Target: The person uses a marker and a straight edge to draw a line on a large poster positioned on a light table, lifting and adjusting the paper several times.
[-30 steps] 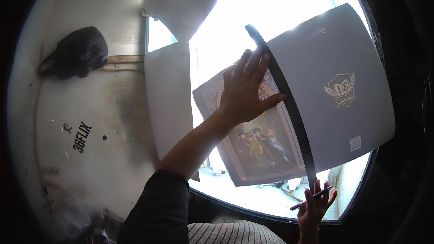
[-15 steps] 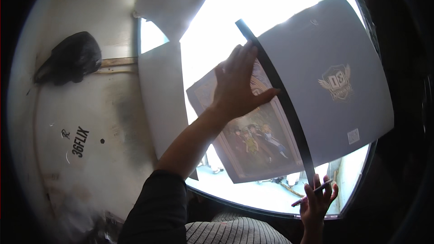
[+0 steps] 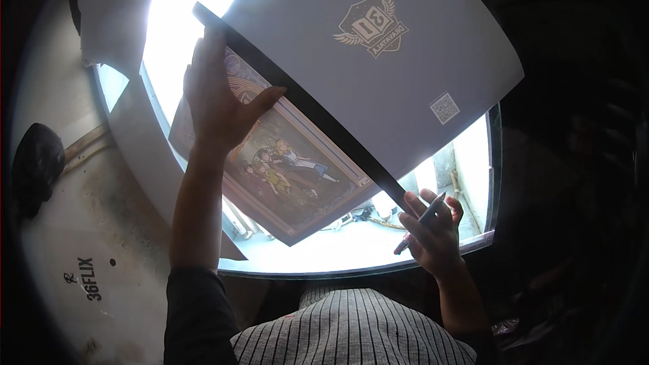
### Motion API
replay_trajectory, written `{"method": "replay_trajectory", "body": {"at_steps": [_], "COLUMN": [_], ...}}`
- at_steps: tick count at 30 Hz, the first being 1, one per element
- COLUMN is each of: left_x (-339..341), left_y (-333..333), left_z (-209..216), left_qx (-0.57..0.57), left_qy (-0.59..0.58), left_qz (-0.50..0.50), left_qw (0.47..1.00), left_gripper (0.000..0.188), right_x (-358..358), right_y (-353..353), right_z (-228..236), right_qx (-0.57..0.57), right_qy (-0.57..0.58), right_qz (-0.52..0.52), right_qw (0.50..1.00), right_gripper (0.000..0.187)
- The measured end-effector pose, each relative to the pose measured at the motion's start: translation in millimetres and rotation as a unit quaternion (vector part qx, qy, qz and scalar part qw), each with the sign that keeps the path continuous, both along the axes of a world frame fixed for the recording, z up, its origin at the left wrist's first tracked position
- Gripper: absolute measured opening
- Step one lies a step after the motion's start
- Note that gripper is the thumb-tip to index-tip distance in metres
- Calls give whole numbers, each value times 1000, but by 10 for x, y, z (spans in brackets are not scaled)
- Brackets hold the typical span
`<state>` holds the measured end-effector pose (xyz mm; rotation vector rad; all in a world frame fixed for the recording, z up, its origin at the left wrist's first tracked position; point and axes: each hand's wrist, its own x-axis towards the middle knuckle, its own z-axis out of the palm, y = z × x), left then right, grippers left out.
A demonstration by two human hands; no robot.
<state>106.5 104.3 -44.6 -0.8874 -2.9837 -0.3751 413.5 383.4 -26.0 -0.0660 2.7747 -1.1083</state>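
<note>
A large printed sheet (image 3: 338,88) lies on a brightly lit glass panel (image 3: 284,261). Its upper right part is plain grey with a winged shield emblem; the lower left part carries a framed picture of cartoon figures. A long dark straightedge (image 3: 331,128) crosses the sheet diagonally between these parts. My left hand (image 3: 220,105) lies spread on it, fingers near its upper end and thumb further down its edge. At the lower end, my right hand (image 3: 433,233) touches the straightedge with its fingers and holds a slim pen-shaped tool (image 3: 433,209). I cannot make out its tip.
Grey sheets (image 3: 122,13) overlap the panel's left side. Further left, a black bundle (image 3: 37,169) sits beside wooden sticks (image 3: 84,149) on a pale, stained surface (image 3: 135,230). Tubes and cables (image 3: 365,216) show through the glass.
The view has swung, so the panel, sheet and straightedge appear further left and turned. Both hands remain at the straightedge, and the tool is still in my right hand.
</note>
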Motion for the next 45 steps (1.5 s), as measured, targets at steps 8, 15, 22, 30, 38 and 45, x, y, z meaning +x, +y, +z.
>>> {"method": "replay_trajectory", "body": {"at_steps": [8, 15, 22, 30, 38, 45], "left_x": [-3, -2, -14, -9, 5, -12], "left_y": [-14, -13, -36, -34, 102, 113], "left_z": [31, -1, 7, 13, 161, 114], "left_qx": [2, 0, 1, 4, -11, -12], "left_qy": [-2, 0, 0, -1, -45, -20], "left_qz": [2, 2, 2, -5, 26, 44], "left_qw": [1000, 1000, 1000, 1000, 999, 999], "left_gripper": [108, 109, 108, 106, 111, 120], "right_x": [-21, -13, -37, -29, -67, -296], "right_y": [-15, -13, -26, -27, -10, 180], "right_z": [-27, -50, -21, -19, -3, 24], "right_qx": [-1, -2, -3, -1, -9, -104], "right_qy": [20, 25, 15, 14, 12, 119], "right_qz": [-3, -9, -9, -11, -13, -53], "right_qw": [1000, 1000, 1000, 1000, 1000, 986], "right_gripper": [47, 47, 49, 49, 45, 29]}}
